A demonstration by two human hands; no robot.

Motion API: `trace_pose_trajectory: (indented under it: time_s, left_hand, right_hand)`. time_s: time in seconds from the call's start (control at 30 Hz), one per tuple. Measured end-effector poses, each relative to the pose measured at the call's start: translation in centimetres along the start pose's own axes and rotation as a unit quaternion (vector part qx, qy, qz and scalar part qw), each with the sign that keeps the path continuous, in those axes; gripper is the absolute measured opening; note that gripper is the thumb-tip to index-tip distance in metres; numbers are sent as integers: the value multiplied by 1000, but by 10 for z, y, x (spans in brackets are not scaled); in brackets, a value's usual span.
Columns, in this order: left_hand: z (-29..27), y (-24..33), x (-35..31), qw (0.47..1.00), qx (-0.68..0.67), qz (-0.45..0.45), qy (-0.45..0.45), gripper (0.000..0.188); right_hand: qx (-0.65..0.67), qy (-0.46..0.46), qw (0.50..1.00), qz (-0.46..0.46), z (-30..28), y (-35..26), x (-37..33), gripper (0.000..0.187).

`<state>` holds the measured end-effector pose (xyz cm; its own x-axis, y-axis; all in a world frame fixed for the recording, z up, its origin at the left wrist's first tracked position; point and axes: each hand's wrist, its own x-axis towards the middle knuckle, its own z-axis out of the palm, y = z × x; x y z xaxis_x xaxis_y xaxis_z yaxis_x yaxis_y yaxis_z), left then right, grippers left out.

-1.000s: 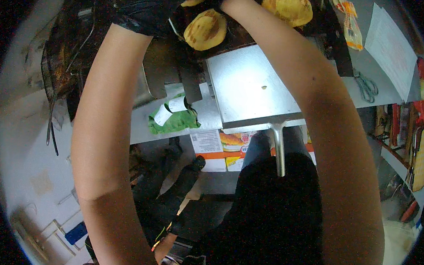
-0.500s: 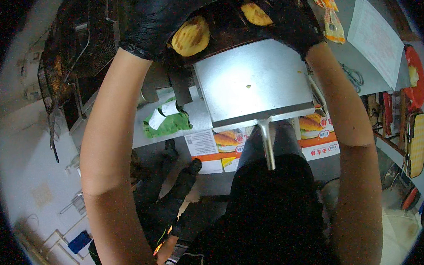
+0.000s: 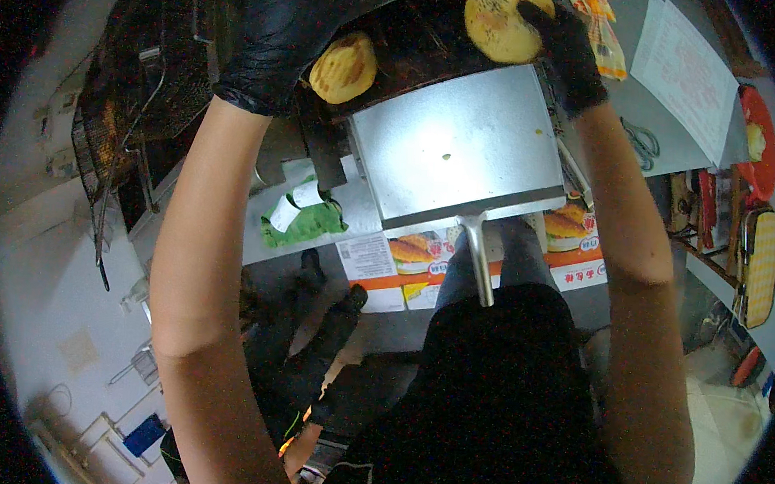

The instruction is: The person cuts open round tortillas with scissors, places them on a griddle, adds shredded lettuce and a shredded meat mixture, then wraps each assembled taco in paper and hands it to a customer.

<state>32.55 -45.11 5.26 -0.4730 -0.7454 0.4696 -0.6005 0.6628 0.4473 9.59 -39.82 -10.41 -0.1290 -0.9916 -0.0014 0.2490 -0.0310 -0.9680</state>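
My right hand (image 3: 576, 63), in a black glove, grips a round, pale yellow flatbread (image 3: 498, 27) by its right edge. The thumb lies on top of the bread. A second flatbread (image 3: 343, 68), browned in patches, sits at the left on a dark, scorched cooking surface (image 3: 408, 52). Beside it is my left hand (image 3: 285, 36), also gloved in black; its fingers are hidden at the upper edge. In front of the cooking surface rests a flat metal peel (image 3: 456, 144), its handle pointing toward me.
Left of the peel lies a green packet (image 3: 305, 219). Printed cardboard boxes (image 3: 418, 253) stand below it. Dark wire racks (image 3: 139, 94) are at the left. On the right are a paper sheet (image 3: 686, 78), an orange-and-white bag (image 3: 606, 38) and a red basin (image 3: 758, 132).
My right hand has moved right and nearer to me, with the flatbread held in it; more of that bread shows now. My left hand has hardly moved.
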Motion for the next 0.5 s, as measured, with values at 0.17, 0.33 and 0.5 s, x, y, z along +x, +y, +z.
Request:
trace_pose_trajectory:
  time_s: [0.17,0.33,0.5]
  left_hand:
    - [-6,6,0,998,58,1,-19,13]
    - [-12,12,3,995,93,-4,-31,13]
    - [-16,30,9,998,47,-13,-40,14]
  right_hand:
    - [267,-23,963,34,18,0,-39,37]
    - [304,15,952,37,34,2,-50,36]
    - [181,10,983,17,32,28,-55,37]
